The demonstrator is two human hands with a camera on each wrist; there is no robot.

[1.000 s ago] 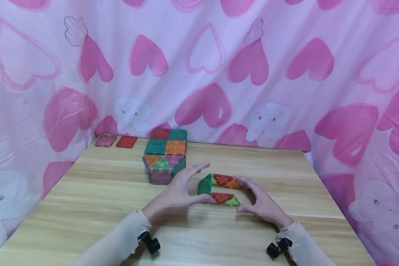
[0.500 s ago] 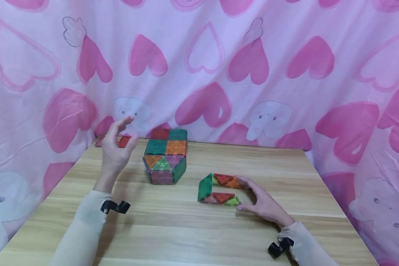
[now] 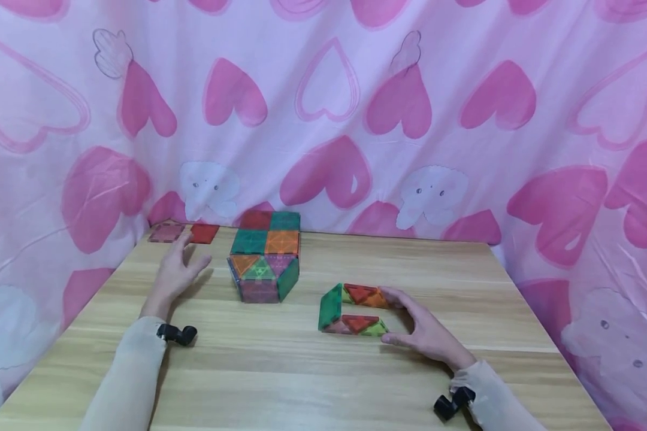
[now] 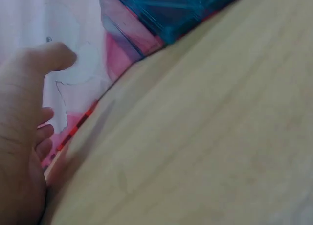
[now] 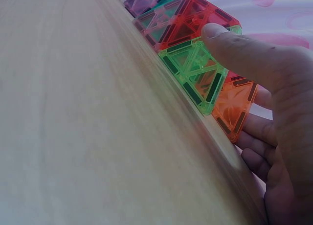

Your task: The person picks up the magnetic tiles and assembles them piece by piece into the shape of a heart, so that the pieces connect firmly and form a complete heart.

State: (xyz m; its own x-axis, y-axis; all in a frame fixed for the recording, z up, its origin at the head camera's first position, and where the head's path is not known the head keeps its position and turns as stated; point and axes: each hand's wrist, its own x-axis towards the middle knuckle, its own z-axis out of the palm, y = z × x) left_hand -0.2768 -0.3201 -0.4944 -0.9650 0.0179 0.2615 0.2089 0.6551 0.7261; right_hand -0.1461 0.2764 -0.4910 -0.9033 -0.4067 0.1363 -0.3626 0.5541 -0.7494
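My left hand [image 3: 175,272] reaches over the back left of the table, its fingertips by a flat red square magnetic tile [image 3: 203,233] and a pink square tile [image 3: 165,233]. Whether the fingertips touch either tile I cannot tell. In the left wrist view its thumb [image 4: 54,57] is extended and nothing shows in the hand. My right hand [image 3: 426,326] holds the open end of a small U-shaped magnetic tile wall [image 3: 331,308], thumb at the near side and fingers at the far side. Up close, a lime triangle [image 5: 195,73] and an orange triangle [image 5: 232,107] show beside the thumb and fingers.
A larger built block of coloured magnetic tiles [image 3: 266,251] stands between the two hands, toward the back. A pink heart-print curtain [image 3: 323,120] hangs behind the wooden table [image 3: 280,377] and along its sides.
My left hand has left the green end of the U-shaped wall, swung left past the larger block, and come down by the flat tiles. The right hand has stayed in place.
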